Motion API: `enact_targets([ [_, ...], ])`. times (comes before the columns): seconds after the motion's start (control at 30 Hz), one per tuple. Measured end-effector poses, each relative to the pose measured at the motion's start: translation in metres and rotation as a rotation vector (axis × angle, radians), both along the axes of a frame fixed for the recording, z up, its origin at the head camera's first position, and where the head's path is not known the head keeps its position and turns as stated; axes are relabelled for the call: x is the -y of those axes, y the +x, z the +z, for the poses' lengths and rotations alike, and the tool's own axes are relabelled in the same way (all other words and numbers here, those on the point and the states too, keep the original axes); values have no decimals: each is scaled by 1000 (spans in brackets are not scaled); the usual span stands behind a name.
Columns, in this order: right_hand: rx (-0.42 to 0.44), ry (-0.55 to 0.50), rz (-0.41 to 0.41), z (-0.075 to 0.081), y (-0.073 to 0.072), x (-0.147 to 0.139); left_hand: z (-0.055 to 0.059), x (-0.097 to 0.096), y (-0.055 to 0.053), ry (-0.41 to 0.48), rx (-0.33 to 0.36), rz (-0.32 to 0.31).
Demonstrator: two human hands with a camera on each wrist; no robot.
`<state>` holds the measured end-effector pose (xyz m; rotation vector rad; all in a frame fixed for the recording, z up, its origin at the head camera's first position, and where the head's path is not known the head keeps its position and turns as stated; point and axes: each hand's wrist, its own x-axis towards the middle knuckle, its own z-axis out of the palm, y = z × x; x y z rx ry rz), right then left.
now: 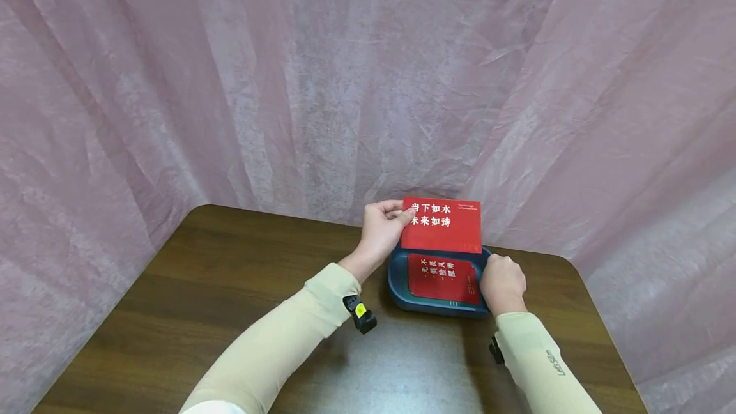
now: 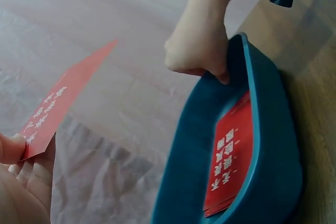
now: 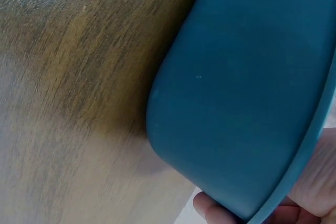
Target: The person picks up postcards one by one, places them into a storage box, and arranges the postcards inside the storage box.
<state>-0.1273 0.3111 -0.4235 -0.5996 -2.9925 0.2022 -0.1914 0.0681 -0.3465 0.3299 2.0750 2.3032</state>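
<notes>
My left hand point(image 1: 384, 229) pinches a red card point(image 1: 441, 235) with white Chinese lettering by its left edge, thumb on the printed face. The card is held up over the far side of a teal plastic basin point(image 1: 443, 310). Inside the basin lies a small stack of red cards point(image 2: 229, 161), also printed in white. My right hand point(image 1: 503, 281) grips the basin's right end, thumb inside the rim and fingers outside, as the left wrist view shows. From the right wrist view, the basin's outer wall point(image 3: 236, 87) fills much of the picture, with fingertips point(image 3: 212, 211) below its corner.
The basin stands on a brown wood-grain table point(image 1: 230, 292) near its back edge. A pink curtain point(image 1: 345, 82) hangs right behind that edge. Both forearms wear pale sleeves point(image 1: 287, 337) with black wrist devices point(image 1: 359, 314).
</notes>
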Motion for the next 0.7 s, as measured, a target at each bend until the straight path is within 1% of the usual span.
enact_targets([
  [0.13, -21, 4, 8, -1, 1, -1, -9, -11, -2, -49, -21, 17],
  [0.3, -38, 15, 7, -2, 3, -1, -26, -22, -4, -140, -61, 22],
  [0.4, -33, 17, 1, -2, 3, -1, -36, -27, -4, -207, -59, 24],
  [0.53, -27, 25, -2, -1, 3, 1, -46, -32, -3, -324, -51, 34],
  [0.6, -27, 26, 2, -1, 4, 3, -49, -33, -2, -379, -47, 52],
  [0.7, -33, 27, 9, 1, 4, 4, -53, -34, -2, -449, -33, 96],
])
